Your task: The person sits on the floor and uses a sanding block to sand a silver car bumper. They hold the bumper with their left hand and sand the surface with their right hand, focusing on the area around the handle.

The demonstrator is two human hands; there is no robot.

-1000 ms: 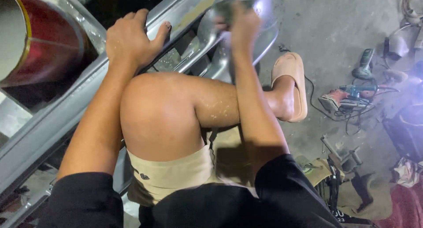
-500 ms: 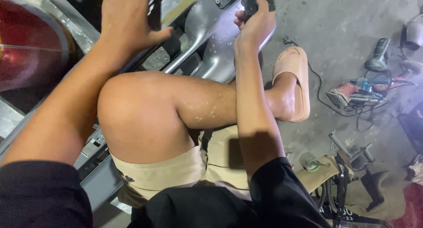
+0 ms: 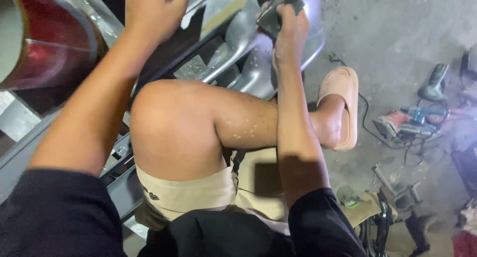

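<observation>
While the left hand (image 3: 151, 13) braces the bumper (image 3: 258, 73), sanding.
Right hand (image 3: 288, 31) grips a dark pad (image 3: 276, 11), perhaps sandpaper; left grip unclear.

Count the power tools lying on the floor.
2 clear: a red one with a cable right of the tan slide sandal, and a dark handheld one beyond it. Clutter at the right edge may hide others.

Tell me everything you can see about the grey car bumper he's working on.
The bumper is a curved grey panel, seemingly plastic, running diagonally across the top of the view. It looks dull and wet, with a yellowish filler patch near its upper edge. The right hand presses a dark pad on it; the left hand rests higher up.
</observation>
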